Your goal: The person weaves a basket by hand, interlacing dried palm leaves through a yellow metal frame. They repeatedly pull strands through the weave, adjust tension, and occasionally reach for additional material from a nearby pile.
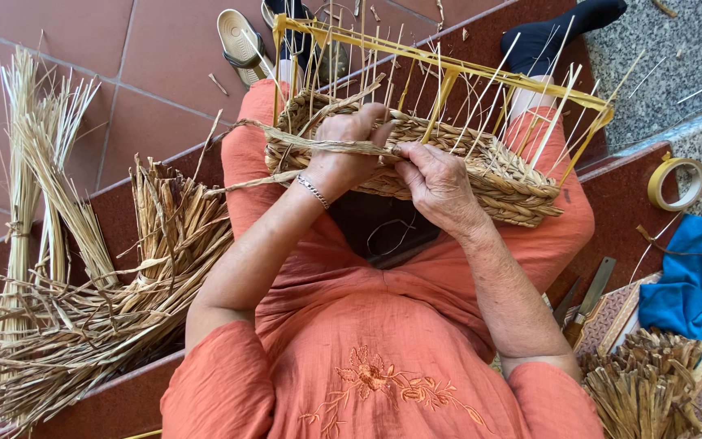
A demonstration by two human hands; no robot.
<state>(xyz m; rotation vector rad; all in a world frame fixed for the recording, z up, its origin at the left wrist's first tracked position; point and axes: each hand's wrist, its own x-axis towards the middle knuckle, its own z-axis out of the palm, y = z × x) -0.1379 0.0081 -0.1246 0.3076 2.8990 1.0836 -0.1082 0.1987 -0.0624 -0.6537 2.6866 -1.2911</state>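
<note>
Left hand (349, 150) clamped around flat tan twisted fibre strand (286, 138), fingers curled shut on it right at near wall of half-woven rectangular straw basket (497, 183). Strand's long axis near horizontal: free tail trailing left past orange-clad knee toward loose heap of dried tan rushes (99, 309) on red-brown tiled floor (156, 57), working end heading right into gap between both hands. Right hand (440, 191) touching left at fingertips, pinched shut on same strand against woven wall, thumb on top. Basket resting on lap, tilted, long side running left-low to right-high, yellow frame with pale upright stakes (448, 73) sticking up and away from body. Right hand nearer to unwoven stakes; left hand nearer to strand's supply side. Further right, well apart from both hands: yellow tape roll (676, 183), blue cloth (684, 284), bundle of short cut brown stalks (643, 382). Metal blade tool (591, 293) just beside right forearm, untouched.
</note>
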